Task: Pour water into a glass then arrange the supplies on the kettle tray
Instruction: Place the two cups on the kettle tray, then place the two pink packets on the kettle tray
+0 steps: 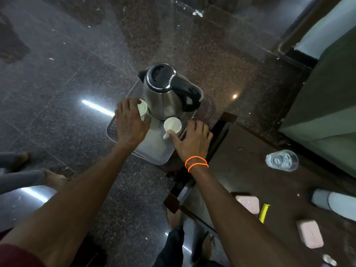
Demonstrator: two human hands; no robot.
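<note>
Both forearms reach in from the bottom edge, the right wrist wearing 2 orange bands (pixel 196 163). Left hand (pixel 131 122) is clasped over a white cup (pixel 142 109) at the tray's left side, touching the kettle's base; fingers wrap it, so a grasp. Right hand (pixel 192 140) lies spread and released, only the thumb tip touching the handle of a second white cup (pixel 172 125), which stands upright just in front of the kettle.

Step, as I judge it: arranging stage. The glass (pixel 281 160) stands well apart on the dark table (pixel 240 180) to the right and looks to hold water, so pouring seems done. Steel electric kettle (pixel 167 91) sits lid shut at the far end of the clear plastic tray (pixel 154 151), handle pointing right.

Next move probably calls for seating the left cup upright beside the kettle, nudging the right cup by its handle into line, then fetching the table items.

Counts: 2 hands, 2 cups, 1 kettle, 1 tray, 1 glass, 2 pink packets (pixel 309 237), 1 yellow sachet (pixel 264 212). Small shiny item at bottom right: cannot tell.
</note>
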